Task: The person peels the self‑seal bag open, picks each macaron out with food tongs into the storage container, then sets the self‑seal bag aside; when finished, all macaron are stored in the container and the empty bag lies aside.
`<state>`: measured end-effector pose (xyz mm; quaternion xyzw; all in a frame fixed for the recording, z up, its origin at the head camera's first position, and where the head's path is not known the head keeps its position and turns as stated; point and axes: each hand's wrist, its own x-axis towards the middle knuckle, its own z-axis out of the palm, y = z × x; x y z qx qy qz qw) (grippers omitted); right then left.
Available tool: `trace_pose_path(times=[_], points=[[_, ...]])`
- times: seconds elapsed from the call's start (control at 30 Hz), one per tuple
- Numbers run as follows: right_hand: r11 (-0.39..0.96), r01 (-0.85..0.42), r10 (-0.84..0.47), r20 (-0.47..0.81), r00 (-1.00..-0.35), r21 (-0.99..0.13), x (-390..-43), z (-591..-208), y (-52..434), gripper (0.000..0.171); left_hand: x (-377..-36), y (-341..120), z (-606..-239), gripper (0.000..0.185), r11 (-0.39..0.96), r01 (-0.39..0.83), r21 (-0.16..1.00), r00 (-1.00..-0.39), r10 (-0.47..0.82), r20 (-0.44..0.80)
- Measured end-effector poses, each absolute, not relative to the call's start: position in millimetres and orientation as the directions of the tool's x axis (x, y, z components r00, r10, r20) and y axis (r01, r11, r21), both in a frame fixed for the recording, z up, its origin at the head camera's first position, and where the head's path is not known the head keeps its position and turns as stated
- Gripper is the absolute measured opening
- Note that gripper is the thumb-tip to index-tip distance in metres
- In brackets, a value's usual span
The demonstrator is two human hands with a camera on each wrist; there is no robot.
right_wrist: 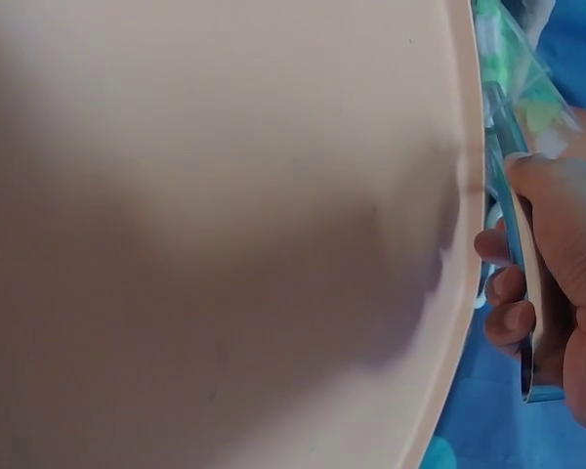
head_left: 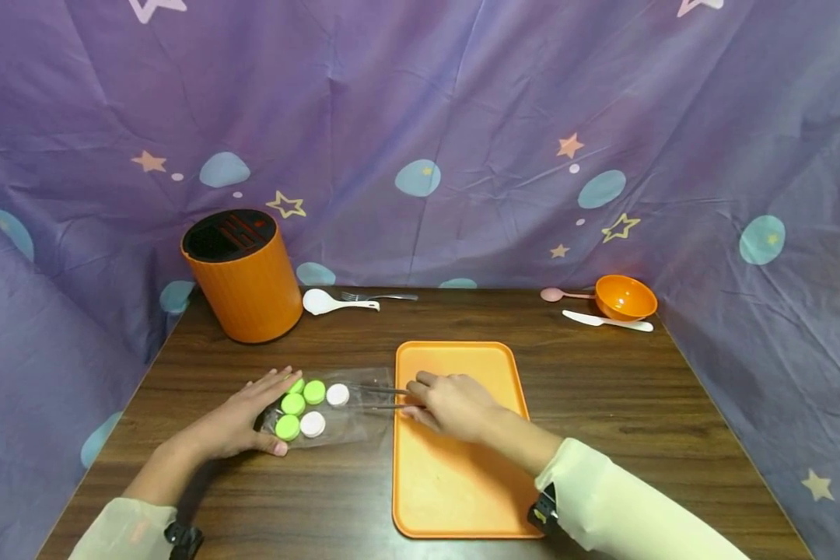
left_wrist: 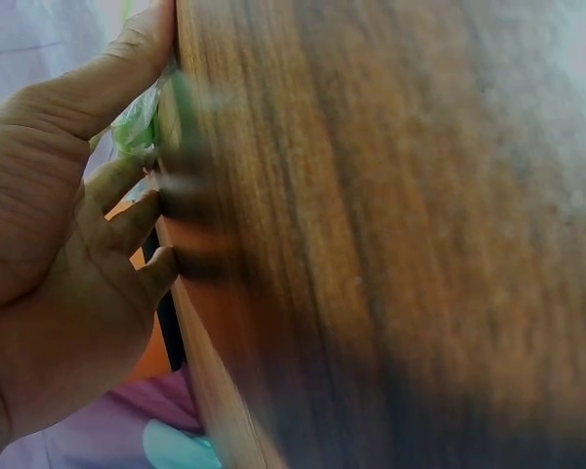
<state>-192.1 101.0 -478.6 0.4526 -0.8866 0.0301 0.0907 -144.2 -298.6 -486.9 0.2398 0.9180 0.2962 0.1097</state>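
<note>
**Caps still in the bag**

The left hand (head_left: 241, 420) lies flat on the clear plastic bag (head_left: 336, 412) of green and white round caps (head_left: 313, 393). The right hand (head_left: 451, 404) pinches thin metal tweezers (head_left: 385, 397), their tips apart, pointing at them. The flat orange plastic tray (head_left: 455, 482) on the brown wooden desk (head_left: 637, 404) holds no caps yet.

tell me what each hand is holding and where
Right hand grips metal tongs at their rear end. Left hand holds nothing; it rests on the clear bag.
</note>
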Motion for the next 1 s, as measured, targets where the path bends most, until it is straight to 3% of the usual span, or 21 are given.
trace_pose_path(times=[0.57,1.0], points=[[0.581,-0.811,-0.794,0.261,-0.549,0.062,-186.9,-462.3,139.2,0.030,-147.6,-304.9,-500.7,0.115,0.664,0.427,0.614,-0.850,0.527,0.021],[0.644,-0.763,-0.737,0.313,-0.599,0.054,-188.1,-462.8,184.5,0.029,-153.6,-313.0,-522.3,0.115,0.643,0.462,0.611,-0.840,0.538,0.069]])
